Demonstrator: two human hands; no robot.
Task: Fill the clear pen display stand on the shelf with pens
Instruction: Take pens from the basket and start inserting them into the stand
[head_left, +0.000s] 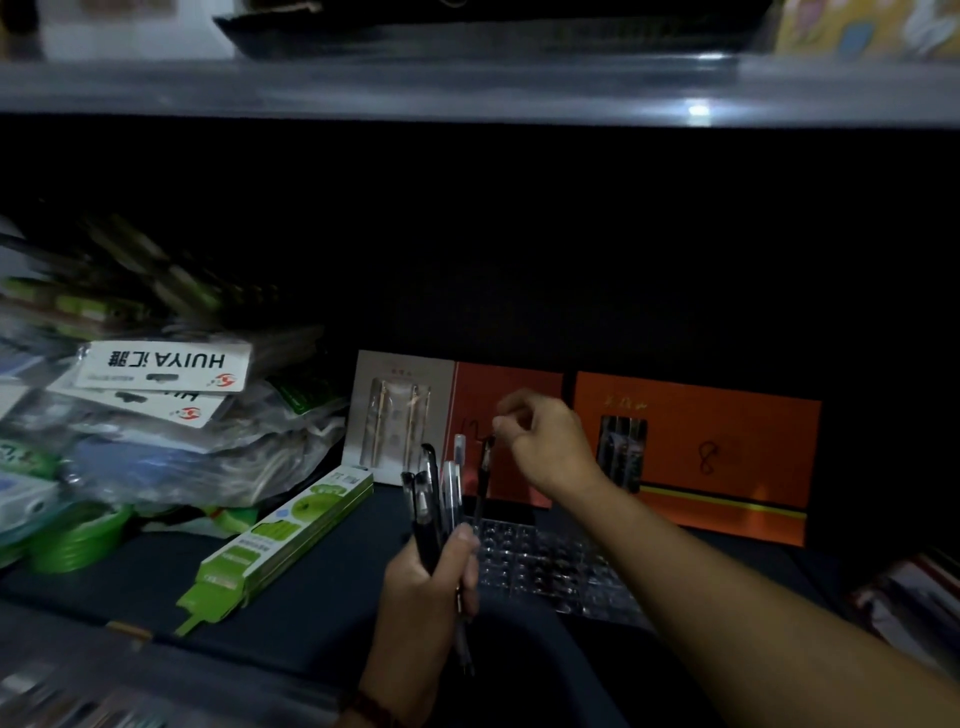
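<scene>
The clear pen display stand (561, 566) lies on the dark shelf, its rows of holes catching the light. My left hand (426, 587) grips a bundle of pens (434, 499) upright, just left of the stand. My right hand (540, 441) pinches the top of a single black pen (483, 483), held upright with its lower end at the stand's far left corner. Whether its tip sits in a hole is too dark to tell.
Orange gift boxes (696, 457) and a white pen box (395, 415) stand against the back. A green pencil pack (280, 540) lies to the left, beside a heap of bagged stationery (156, 405). An upper shelf edge (467, 93) hangs overhead.
</scene>
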